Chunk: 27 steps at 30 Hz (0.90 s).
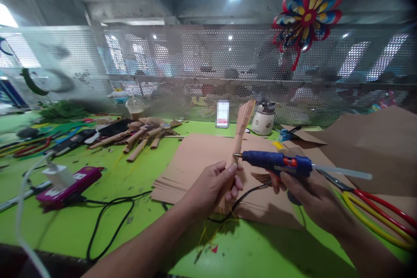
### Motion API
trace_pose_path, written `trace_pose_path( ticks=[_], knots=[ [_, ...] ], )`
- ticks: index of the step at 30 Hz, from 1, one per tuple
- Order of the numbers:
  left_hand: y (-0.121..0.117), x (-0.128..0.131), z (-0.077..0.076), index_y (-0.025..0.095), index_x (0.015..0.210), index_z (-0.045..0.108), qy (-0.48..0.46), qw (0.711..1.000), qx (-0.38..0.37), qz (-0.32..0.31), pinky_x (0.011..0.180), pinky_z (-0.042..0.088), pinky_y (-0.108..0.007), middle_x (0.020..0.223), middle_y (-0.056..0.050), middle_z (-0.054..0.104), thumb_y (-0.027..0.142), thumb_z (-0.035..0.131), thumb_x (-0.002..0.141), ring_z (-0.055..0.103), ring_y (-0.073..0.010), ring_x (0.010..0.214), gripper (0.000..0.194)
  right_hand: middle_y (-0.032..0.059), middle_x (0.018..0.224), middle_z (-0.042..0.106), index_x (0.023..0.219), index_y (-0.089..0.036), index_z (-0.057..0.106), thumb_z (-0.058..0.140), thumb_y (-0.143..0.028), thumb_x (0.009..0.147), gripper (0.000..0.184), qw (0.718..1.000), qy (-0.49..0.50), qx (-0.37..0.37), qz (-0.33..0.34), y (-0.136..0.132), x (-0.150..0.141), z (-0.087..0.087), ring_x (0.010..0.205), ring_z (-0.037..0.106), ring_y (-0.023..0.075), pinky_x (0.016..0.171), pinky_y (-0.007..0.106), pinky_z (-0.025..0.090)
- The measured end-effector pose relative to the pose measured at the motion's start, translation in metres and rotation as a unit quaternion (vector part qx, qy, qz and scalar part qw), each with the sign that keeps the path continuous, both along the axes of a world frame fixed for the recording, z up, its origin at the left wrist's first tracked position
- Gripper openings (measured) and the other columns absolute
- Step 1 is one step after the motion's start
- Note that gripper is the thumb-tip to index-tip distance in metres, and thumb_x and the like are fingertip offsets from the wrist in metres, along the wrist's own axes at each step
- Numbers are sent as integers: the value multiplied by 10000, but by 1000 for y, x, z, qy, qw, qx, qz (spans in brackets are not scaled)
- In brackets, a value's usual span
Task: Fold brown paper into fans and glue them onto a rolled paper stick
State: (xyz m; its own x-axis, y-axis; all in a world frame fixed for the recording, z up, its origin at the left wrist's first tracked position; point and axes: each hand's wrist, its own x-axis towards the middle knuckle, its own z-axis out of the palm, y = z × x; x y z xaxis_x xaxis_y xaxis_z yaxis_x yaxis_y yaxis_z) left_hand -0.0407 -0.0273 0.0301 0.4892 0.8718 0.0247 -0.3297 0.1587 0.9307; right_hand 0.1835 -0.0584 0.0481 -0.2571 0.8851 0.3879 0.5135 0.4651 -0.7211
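Note:
My left hand (220,182) is closed around a rolled brown paper piece (241,128), which stands upright with its top fanned out in pleats. In my right hand (304,195) is a blue hot glue gun (270,161), a clear glue stick (343,171) jutting from its back. The gun's metal nozzle points left and meets the paper roll just above my left thumb. Beneath both hands lies a stack of brown paper sheets (198,156). Thin yellow strands hang below my left hand.
Several finished paper rolls (140,141) lie at left, near a purple power strip (70,189) with a white plug. Red and yellow scissors (374,208) rest at right beside large brown paper (378,152). A jar-like cup (263,119) and phone (223,114) stand before the perforated screen (182,74).

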Motion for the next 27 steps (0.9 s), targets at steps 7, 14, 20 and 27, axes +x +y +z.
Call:
trace_pose_path(
  ticks=[7, 14, 20, 27],
  knots=[
    [0, 0, 0, 117, 930, 591, -1, 1000, -14, 4, 460, 355, -177, 665, -29, 610, 414, 599, 842, 492, -59, 494, 310, 47, 720, 593, 740, -191, 600, 394, -425, 937, 369, 1000, 0, 24, -10, -1, -2, 5, 684, 541, 169, 652, 286, 475],
    [0, 0, 2, 119, 966, 576, -6, 1000, -9, -5, 435, 337, -168, 665, -23, 598, 415, 590, 848, 484, -58, 482, 320, 55, 739, 588, 719, -187, 596, 395, -438, 938, 388, 1000, -14, 7, -5, -2, 1, 2, 683, 533, 173, 575, 276, 454],
    [-1, 0, 2, 113, 932, 586, -1, 1000, -9, 1, 446, 345, -173, 660, -32, 606, 426, 585, 850, 481, -60, 482, 324, 44, 735, 574, 735, -188, 592, 387, -440, 942, 385, 1000, 21, 15, -3, 0, -1, 1, 702, 532, 169, 674, 292, 474],
    [0, 1, 2, 123, 951, 578, -3, 1000, -9, -1, 439, 332, -174, 648, -28, 607, 417, 585, 852, 482, -60, 472, 310, 41, 735, 572, 712, -182, 587, 399, -449, 934, 395, 1000, 3, -1, -2, 0, 0, -1, 662, 508, 156, 607, 273, 439]
  ],
)
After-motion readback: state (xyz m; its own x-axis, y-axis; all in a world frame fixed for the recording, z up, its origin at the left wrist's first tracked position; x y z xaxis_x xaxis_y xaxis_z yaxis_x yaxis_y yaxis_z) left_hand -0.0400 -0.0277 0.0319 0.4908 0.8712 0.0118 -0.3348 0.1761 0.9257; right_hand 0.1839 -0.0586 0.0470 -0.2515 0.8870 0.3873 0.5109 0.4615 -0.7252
